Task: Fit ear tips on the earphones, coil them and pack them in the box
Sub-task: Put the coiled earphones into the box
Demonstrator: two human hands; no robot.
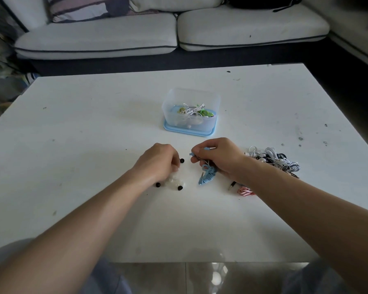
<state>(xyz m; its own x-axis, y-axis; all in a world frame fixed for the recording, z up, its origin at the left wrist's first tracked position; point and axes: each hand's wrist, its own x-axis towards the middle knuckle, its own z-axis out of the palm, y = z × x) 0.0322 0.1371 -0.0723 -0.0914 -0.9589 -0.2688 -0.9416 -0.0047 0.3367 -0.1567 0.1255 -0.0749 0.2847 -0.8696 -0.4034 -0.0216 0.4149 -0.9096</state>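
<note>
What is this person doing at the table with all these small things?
A person is fitting ear tips at a white table. The right hand grips blue earphones, whose cable hangs down onto the table. The left hand reaches with bent fingers into a heap of clear ear tips, with black ear tips around it; whether it pinches one is hidden. A tangled pile of earphones lies on the right. The clear box behind already holds some.
</note>
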